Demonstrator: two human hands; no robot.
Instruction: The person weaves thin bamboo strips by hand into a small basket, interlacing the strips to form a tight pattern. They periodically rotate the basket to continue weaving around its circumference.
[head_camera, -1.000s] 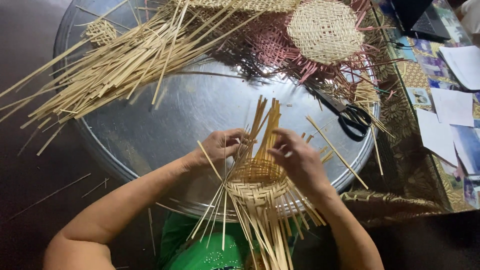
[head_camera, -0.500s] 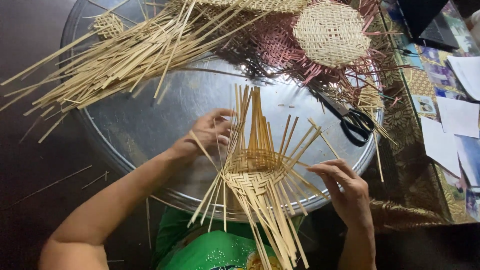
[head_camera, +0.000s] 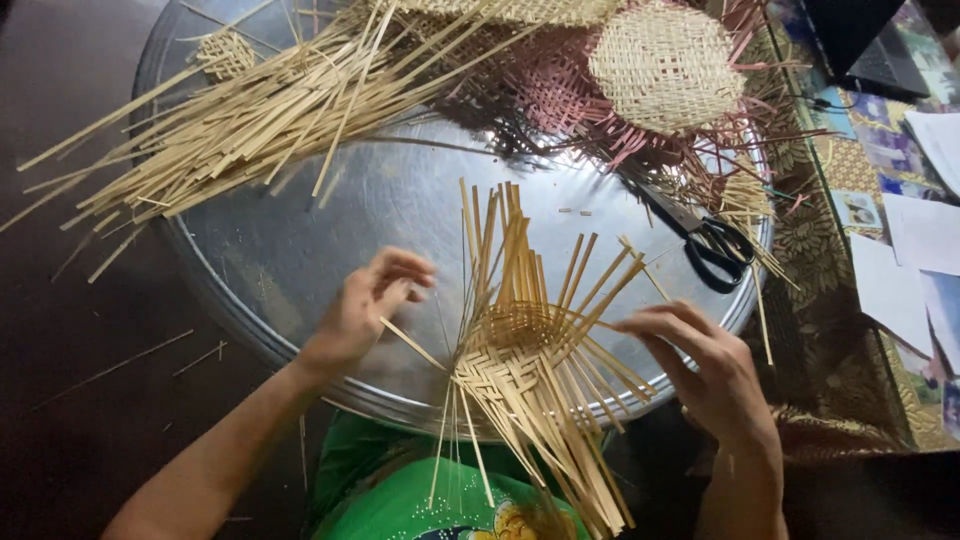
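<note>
Head view, strips (head_camera: 250, 120) on metal tray (head_camera: 300, 270), half-woven basket (head_camera: 520, 350)

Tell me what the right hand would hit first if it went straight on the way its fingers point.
Probably the half-woven basket: the right hand points left at its loose strips, though depth is unclear.

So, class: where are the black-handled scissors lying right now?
In the head view, the scissors lie on the right side of the round metal tray, beyond the right hand, below the round woven mat.
</note>
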